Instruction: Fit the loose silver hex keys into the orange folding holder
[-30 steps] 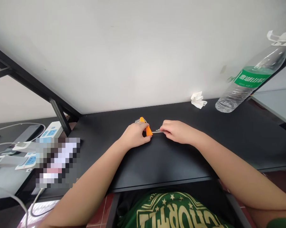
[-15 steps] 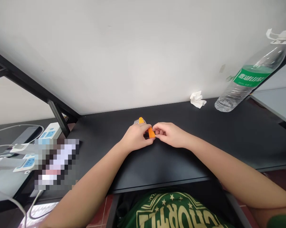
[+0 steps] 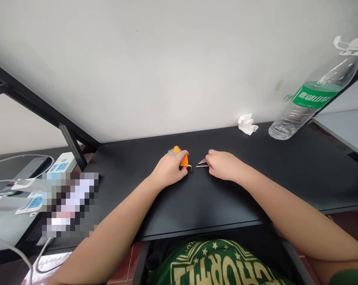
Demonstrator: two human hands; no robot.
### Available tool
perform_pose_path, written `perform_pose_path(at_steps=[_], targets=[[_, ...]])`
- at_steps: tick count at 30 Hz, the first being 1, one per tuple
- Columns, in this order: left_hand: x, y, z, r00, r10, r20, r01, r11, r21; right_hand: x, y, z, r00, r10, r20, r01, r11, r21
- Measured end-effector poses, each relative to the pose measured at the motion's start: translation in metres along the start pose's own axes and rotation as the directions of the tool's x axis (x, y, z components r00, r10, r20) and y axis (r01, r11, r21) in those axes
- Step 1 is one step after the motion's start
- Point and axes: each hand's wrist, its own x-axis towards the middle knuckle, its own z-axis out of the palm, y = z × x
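Note:
My left hand (image 3: 168,170) rests on the black desk (image 3: 226,198) with its fingers curled round an orange holder of hex keys (image 3: 183,158); a bent key end pokes out beside it. My right hand (image 3: 223,165) lies a little to the right, fingers pinched on thin metal hex keys (image 3: 202,163) that rest on the desk. A small gap separates the two hands.
A crumpled white tissue (image 3: 247,124) lies at the back of the desk by the wall. A plastic water bottle with a green label (image 3: 309,99) stands at the far right. Power strips and cables (image 3: 33,186) lie on the neighbouring desk at the left.
My right hand was up against the orange holder half a second ago; it has now drawn away to the right with metal keys in its fingers. My left hand stayed put.

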Motion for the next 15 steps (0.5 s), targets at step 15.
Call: perform_pose_path(at_steps=[15], targets=[[-0.0003, 0.0022, -0.0049, 0.996, -0.081, 0.02, 0.084, 0.982, -0.17, 0.0004, 0.0025, 0.0017, 0.939, -0.147, -0.311, 0.245, 0.92, 0.304]])
